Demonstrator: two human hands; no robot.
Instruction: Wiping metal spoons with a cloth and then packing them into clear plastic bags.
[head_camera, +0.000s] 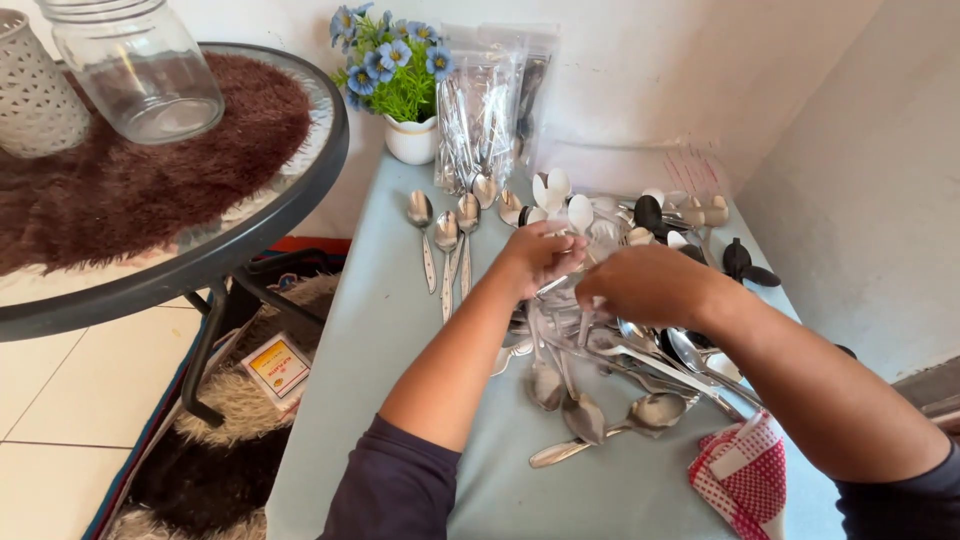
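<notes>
Both hands meet over the heap of shiny steel spoons on the pale blue table. The left hand and right hand pinch what seems a clear plastic pouch; red checked cloth at five o'clock.

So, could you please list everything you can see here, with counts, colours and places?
table: one, pale blue, centre
loose spoons: a heap, too many to count, silver, mid-table
row of spoons: about five, silver, far side
clear bags of cutlery: several, against the wall
flower pot: one, white, blue flowers, far corner
checked cloth: one, red and white, near right
round glass table: one, dark rim, left
glass jar: one, clear, on brown fur mat
left hand: over the heap, grip unclear
right hand: beside it, grip unclear
</notes>
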